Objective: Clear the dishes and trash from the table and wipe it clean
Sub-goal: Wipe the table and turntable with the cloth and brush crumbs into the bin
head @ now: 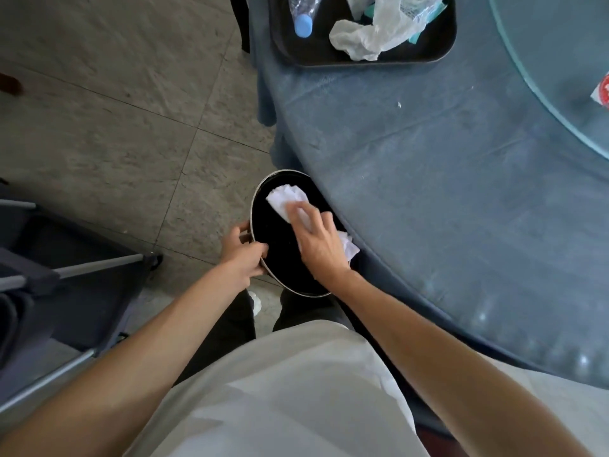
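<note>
A round black plate (280, 258) with a pale rim is held tilted just off the left edge of the blue-clothed table (445, 192). My left hand (242, 253) grips its left rim. My right hand (314, 240) presses a crumpled white tissue (283, 197) against the plate's face; part of the tissue sticks out behind the palm. At the far end of the table a black tray (359, 57) holds a clear plastic bottle (303, 18) with a blue cap, a crumpled clear plastic glove and some wrappers.
A glass turntable (540, 77) covers the table's right part, with a red-and-white packet (601, 92) on it at the frame's edge. A dark cart with metal bars (82, 268) stands to my left on the grey tiled floor. Small crumbs dot the cloth.
</note>
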Tool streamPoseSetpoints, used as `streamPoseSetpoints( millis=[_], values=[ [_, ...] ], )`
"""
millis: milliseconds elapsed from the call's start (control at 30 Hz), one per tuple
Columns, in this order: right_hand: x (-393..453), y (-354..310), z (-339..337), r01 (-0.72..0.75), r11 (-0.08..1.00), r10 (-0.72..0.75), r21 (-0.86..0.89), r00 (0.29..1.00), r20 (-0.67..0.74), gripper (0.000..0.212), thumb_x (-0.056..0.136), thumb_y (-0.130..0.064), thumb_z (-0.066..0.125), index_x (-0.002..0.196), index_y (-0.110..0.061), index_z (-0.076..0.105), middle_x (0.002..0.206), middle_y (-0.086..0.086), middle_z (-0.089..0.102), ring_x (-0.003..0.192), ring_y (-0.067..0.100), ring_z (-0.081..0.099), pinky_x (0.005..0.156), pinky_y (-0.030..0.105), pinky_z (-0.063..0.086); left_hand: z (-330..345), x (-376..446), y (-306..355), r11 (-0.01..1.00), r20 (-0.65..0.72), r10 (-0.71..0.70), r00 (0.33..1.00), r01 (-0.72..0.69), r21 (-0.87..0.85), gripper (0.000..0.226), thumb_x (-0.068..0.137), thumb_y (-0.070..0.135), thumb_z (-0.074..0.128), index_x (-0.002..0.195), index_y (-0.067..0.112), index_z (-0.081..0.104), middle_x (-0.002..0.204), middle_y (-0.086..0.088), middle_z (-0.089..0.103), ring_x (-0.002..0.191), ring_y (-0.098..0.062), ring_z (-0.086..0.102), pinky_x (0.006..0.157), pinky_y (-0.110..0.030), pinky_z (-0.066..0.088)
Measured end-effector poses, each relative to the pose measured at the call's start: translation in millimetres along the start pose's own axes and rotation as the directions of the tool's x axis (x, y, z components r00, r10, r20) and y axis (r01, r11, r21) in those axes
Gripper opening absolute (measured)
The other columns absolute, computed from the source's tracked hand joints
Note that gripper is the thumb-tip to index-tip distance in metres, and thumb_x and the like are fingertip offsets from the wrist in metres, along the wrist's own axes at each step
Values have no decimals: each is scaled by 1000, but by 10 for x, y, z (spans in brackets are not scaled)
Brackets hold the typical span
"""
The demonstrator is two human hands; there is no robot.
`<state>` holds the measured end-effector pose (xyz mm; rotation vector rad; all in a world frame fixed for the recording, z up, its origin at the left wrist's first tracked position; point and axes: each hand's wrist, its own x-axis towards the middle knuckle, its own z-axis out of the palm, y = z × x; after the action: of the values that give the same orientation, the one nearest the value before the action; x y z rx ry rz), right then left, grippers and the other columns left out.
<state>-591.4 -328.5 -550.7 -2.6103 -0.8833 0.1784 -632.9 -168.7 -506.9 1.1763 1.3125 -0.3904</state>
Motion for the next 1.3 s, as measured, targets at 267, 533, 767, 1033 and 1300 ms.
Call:
streamPoseSetpoints(
  millis=[267, 533, 767, 1033, 1300],
  values=[
    [17, 280, -812, -263, 952, 300, 157, 906, -299, 70, 86, 20, 44, 149, -9, 51, 143, 18, 46, 108, 40, 50, 99, 29, 35, -145, 64, 2, 998, 21, -68, 997, 67, 18, 68, 77, -20, 49, 121, 32, 52, 130, -6, 58, 117, -36, 62, 52, -38, 60],
    [390, 1825, -1580, -687, 674, 731, 271, 566, -382, 62, 88, -1, 39, 148, -9, 51, 140, 26, 48, 129, 41, 47, 111, 32, 31, -149, 84, 228, 998, 17, -53, 998, 53, -17, 63, 80, -16, 53, 125, 28, 52, 130, -13, 57, 114, -35, 61, 47, -34, 59],
    [989, 2635, -1696, -839, 503, 863, 209, 473, -178, 60, 100, -14, 37, 157, -31, 37, 159, 6, 36, 136, 38, 41, 115, 38, 28, -47, 327, 341, 999, -91, 28, 995, -30, -23, 62, 76, -16, 54, 116, 31, 55, 127, -6, 62, 112, -32, 65, 76, -54, 63],
    [1104, 1799, -1025, -334, 943, 331, -12, 939, -91, 62, 87, -2, 46, 145, -20, 59, 144, 12, 58, 109, 46, 57, 93, 43, 43, 39, 414, 583, 997, -129, 70, 989, -75, -36, 68, 77, -17, 55, 129, 27, 57, 127, -5, 63, 112, -33, 65, 79, -56, 62],
    [658, 723, -810, 135, 976, -137, 169, 991, -3, 57, 90, -2, 48, 141, -23, 64, 138, 1, 64, 91, 31, 56, 75, 37, 51, 48, 381, 636, 998, -87, 19, 996, -23, -53, 64, 77, -18, 56, 120, 30, 57, 124, -9, 66, 110, -36, 67, 63, -46, 61]
  ],
)
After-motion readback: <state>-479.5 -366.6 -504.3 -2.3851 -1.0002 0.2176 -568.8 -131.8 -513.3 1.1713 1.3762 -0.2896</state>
